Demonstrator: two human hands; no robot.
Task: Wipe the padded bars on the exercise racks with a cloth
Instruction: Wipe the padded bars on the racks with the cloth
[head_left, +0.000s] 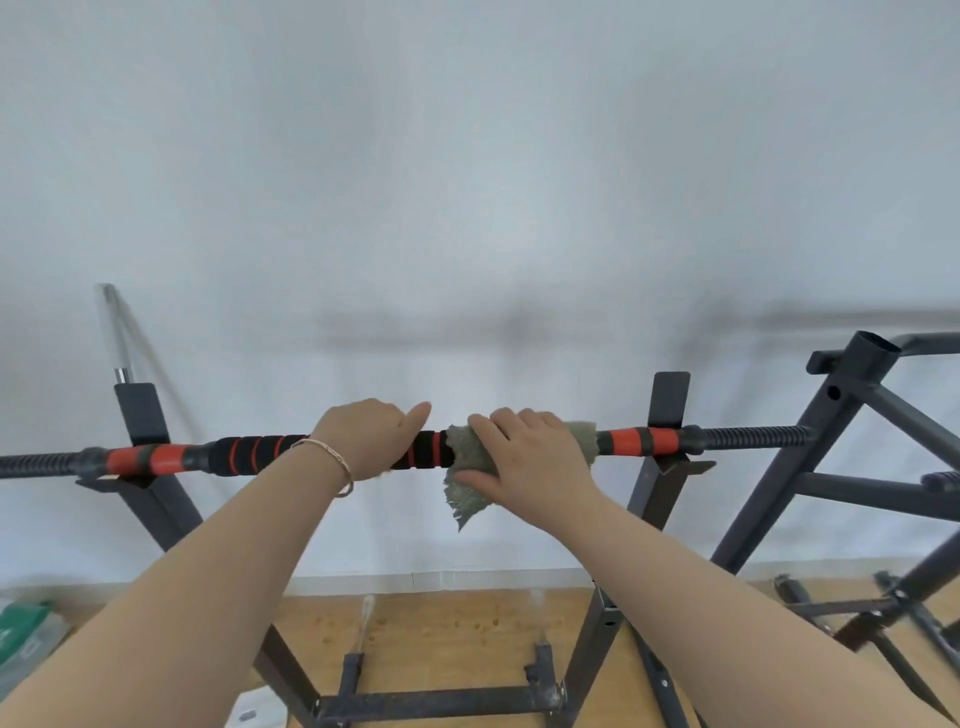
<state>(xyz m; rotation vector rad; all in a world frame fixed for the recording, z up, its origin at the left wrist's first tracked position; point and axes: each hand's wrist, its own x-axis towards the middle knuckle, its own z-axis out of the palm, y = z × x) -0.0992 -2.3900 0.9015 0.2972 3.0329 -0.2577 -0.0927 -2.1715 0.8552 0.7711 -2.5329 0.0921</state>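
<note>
Notes: padded bar (249, 454) — black foam, thin red-orange spiral stripes; ends banded red-orange and dark grey. On the bar, cloth (465, 499): dull grey-green. Under the bar, rack (660, 488) — dark grey. Below the bar, floor (457, 629): tan wood.

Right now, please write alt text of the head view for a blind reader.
A person's right hand holds a green cloth around a padded bar on a dark rack; the left hand grips the bar.

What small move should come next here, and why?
Probably slide the cloth rightward along the bar toward its orange end. The right hand wraps the cloth round the bar, while the left hand grips the bar just beside it, blocking that way.
</note>
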